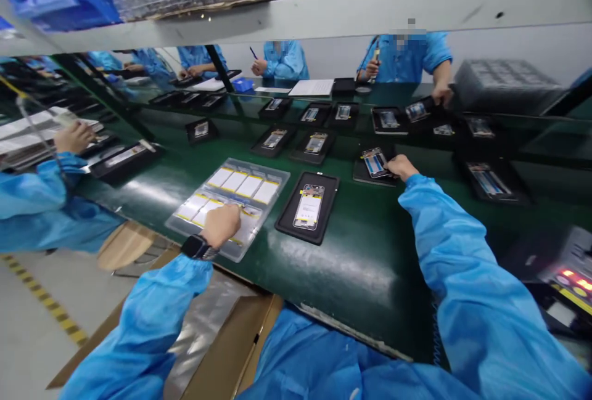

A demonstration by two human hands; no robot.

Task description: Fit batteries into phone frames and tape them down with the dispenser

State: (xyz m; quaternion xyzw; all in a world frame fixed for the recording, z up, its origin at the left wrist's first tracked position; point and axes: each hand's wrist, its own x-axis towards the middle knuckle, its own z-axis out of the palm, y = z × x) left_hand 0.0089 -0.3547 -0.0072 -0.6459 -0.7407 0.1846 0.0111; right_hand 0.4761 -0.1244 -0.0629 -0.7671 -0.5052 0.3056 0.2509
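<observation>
My left hand, with a black watch at the wrist, is closed over the front row of a clear plastic tray. Flat white batteries with yellow edges lie in the tray's slots; what the fingers grip is hidden. My right hand pinches the right edge of a phone frame with blue strips, tilted above its black tray. Between my hands, another black tray bears a phone frame with a white battery in it.
Several black trays with phone parts stand farther back on the green bench. A shelf beam crosses above. A co-worker's hand is at left; others sit opposite. A device with red lights stands at right, an open carton below.
</observation>
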